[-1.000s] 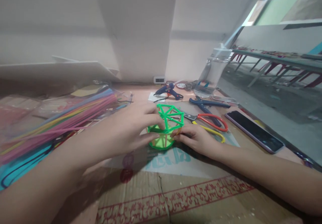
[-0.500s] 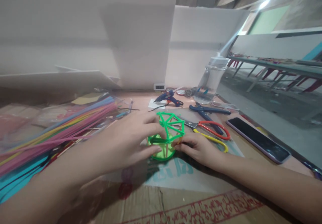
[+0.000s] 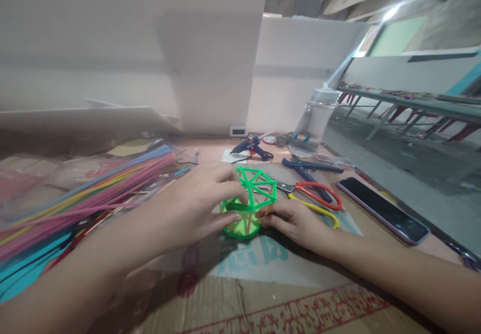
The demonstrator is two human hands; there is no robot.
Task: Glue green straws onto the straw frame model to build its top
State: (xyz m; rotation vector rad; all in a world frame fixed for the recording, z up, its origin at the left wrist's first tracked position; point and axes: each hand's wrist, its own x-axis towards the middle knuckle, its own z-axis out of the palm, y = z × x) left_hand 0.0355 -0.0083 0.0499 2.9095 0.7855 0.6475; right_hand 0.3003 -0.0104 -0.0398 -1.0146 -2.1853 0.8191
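A small green craft frame (image 3: 249, 186) stands in the middle of the work surface. It has a spoked, many-sided green top, thin wooden posts and a round yellow-green base rimmed in green. Around its left side curls my left hand (image 3: 210, 196), closed, with the thumb low near the base and the fingers up at the top rim. My right hand (image 3: 300, 220) pinches the lower right of the frame, by a wooden post; its fingertips are partly hidden. Just behind that hand lie scissors (image 3: 319, 194) with one red and one yellow handle.
Pipe cleaners (image 3: 150, 174) in several colours lie bundled at left. A blue glue gun (image 3: 251, 147) rests at the back, near a small white digital display (image 3: 238, 131). Blue-handled cutters (image 3: 311, 165), a water bottle (image 3: 311, 123) and a phone (image 3: 381, 209) are at right.
The view has shifted very slightly. Both hands keep almost the same position on the green craft frame.
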